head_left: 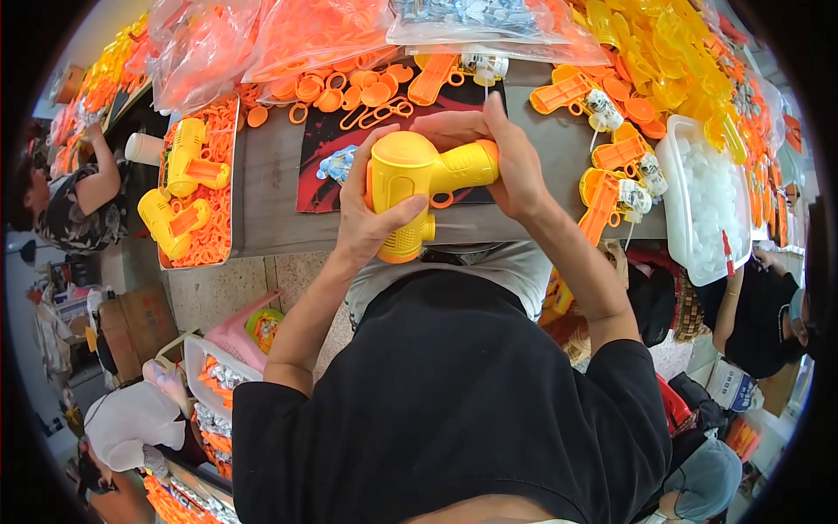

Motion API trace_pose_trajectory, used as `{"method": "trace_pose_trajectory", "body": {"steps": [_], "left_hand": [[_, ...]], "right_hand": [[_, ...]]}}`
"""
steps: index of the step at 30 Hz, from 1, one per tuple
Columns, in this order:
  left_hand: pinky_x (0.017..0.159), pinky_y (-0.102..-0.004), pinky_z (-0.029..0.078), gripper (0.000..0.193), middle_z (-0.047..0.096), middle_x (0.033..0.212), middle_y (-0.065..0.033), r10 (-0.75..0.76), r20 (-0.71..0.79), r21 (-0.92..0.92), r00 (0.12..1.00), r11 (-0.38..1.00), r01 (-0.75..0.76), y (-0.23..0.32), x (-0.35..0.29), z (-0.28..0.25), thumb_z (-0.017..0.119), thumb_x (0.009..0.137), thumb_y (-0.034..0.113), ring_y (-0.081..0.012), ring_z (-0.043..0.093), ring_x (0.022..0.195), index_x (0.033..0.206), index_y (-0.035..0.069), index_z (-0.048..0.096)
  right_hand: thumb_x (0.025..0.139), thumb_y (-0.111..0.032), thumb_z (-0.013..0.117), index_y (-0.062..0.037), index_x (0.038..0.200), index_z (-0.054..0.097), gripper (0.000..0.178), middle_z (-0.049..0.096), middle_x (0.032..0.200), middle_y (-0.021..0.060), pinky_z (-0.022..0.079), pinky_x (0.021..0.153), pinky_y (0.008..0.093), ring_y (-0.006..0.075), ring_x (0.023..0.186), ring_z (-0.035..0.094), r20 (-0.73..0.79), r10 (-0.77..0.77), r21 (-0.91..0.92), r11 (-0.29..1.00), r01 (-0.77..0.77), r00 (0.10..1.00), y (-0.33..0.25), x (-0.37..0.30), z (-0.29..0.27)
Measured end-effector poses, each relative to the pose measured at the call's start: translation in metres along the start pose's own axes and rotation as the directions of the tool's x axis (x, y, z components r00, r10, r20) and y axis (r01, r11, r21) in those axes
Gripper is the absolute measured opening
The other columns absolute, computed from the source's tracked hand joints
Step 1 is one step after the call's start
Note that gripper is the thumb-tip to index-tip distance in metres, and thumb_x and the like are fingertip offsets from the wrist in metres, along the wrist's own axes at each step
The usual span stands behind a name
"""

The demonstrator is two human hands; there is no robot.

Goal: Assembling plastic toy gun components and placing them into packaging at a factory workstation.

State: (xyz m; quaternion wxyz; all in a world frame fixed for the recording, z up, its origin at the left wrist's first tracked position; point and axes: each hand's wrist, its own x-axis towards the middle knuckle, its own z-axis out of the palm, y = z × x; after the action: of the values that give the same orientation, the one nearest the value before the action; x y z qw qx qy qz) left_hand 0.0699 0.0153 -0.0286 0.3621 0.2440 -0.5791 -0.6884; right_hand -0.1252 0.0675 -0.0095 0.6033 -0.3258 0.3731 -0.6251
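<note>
In front of my body, above the table's near edge, both hands hold a yellow toy gun housing point(404, 175) with a round body and a handle pointing right. My left hand point(360, 218) is closed round the left side of the body, its thumb across the front. Against the end of the handle rests my right hand point(517, 166), its fingers reaching behind the toy and partly hidden by it. An orange ring point(442, 200) shows under the handle. Beneath lies a black and red mat point(319, 188) with a crumpled blue-and-clear piece point(337, 164) on it.
On the left, two yellow housings point(185, 157) lie on a tray of orange parts point(218, 131). Several orange half-shells with white motor units point(602, 205) line the right, beside a white bin point(676, 188) of translucent pieces. Bags of orange parts point(319, 35) cover the back. Other people point(83, 196) sit around.
</note>
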Motion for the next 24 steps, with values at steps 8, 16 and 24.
{"method": "trace_pose_trajectory", "body": {"steps": [8, 16, 24], "left_hand": [[0.094, -0.0320, 0.052, 0.082, 0.058, 0.125, -0.0073, -0.006, 0.013, -0.008, 1.000, 1.000, 0.006, 0.000, 0.002, -0.002, 0.081, 0.076, 0.008, -0.0156, 0.061, 0.109, 0.146, 0.008, 0.039], [0.094, -0.0324, 0.052, 0.082, 0.057, 0.125, -0.0079, 0.071, 0.099, 0.144, 0.993, 0.986, -0.085, 0.009, 0.005, 0.001, 0.081, 0.074, 0.004, -0.0157, 0.061, 0.108, 0.145, 0.007, 0.039], [0.091, -0.0338, 0.053, 0.074, 0.063, 0.118, -0.0119, 0.423, 0.272, 0.386, 0.864, 0.775, -0.501, 0.010, -0.005, 0.007, 0.085, 0.068, 0.005, -0.0221, 0.065, 0.105, 0.134, 0.005, 0.052]], "right_hand": [[0.106, -0.054, 0.021, 0.0061, 0.134, 0.054, 0.075, 0.057, 0.137, 0.0200, 0.039, 0.112, 0.0406, 0.0288, 0.129, 0.054, -0.073, -0.239, -0.017, 0.971, 0.238, 0.968, 0.008, -0.005, 0.004], [0.105, -0.058, 0.020, 0.0010, 0.144, 0.045, 0.075, 0.053, 0.143, 0.0150, 0.041, 0.109, 0.0381, 0.0250, 0.132, 0.052, 0.047, 0.166, 0.038, 0.985, -0.168, 0.985, -0.007, -0.008, -0.002], [0.105, -0.054, 0.033, 0.0029, 0.118, 0.066, 0.067, 0.070, 0.112, 0.0137, 0.049, 0.095, 0.0345, 0.0220, 0.103, 0.067, -0.111, 0.092, -0.215, 0.970, -0.115, 0.990, -0.006, -0.022, 0.003]]}}
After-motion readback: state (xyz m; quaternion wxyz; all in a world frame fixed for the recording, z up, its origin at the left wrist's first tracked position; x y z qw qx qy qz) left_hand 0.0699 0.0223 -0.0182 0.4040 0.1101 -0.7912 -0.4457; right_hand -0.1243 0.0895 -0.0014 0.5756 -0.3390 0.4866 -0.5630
